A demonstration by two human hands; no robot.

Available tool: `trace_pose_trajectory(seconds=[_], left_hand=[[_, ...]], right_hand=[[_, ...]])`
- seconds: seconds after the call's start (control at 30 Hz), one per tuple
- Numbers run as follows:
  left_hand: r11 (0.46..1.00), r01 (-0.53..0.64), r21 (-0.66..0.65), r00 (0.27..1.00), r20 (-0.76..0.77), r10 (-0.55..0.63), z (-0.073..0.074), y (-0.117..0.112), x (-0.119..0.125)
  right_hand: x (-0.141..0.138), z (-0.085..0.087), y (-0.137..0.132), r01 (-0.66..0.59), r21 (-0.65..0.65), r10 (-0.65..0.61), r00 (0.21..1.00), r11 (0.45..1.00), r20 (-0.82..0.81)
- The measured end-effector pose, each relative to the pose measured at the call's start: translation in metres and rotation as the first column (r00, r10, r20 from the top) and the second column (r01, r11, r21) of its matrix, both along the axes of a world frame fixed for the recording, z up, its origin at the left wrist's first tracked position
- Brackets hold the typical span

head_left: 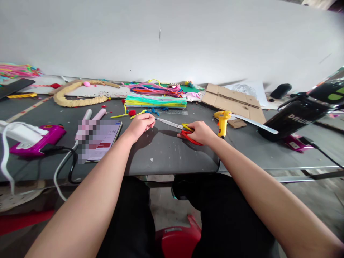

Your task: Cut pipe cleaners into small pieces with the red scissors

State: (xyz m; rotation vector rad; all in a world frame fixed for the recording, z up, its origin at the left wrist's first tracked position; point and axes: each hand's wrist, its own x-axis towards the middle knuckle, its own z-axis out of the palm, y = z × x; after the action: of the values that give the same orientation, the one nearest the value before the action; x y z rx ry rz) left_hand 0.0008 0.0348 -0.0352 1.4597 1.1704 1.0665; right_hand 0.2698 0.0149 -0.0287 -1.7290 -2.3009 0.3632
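Observation:
My right hand (201, 132) grips a pair of scissors (170, 123) by the red and yellow handles. The metal blades point left and look nearly closed. My left hand (140, 125) is curled with its fingers pressed together, right at the blade tips. Whatever sits between those fingers is too small or hidden to make out. Just behind the left hand lie yellow pipe cleaner pieces (119, 116) and a red fuzzy ball (132, 113). Blue pipe cleaner bits (156, 111) rest beyond the blade tips.
Bundled pipe cleaners (156, 101) lie at the back, before a ruler. Right of the scissors stand a yellow glue gun (222, 122), folded cardboard (233, 100) and a black bottle (298, 114). Leftward are a phone (107, 141), a purple power strip (55, 136) and cables.

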Motion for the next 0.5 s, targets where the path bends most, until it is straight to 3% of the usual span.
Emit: trace_pose_trajectory(seconds=[0.5], left_hand=[[1.000,0.011,0.003,1.000,-0.026,-0.011,-0.0021,0.0010,-0.0020]], right_hand=[[0.0010,-0.0008,-0.0039,-0.007,0.009,0.007,1.000,1.000,0.012]])
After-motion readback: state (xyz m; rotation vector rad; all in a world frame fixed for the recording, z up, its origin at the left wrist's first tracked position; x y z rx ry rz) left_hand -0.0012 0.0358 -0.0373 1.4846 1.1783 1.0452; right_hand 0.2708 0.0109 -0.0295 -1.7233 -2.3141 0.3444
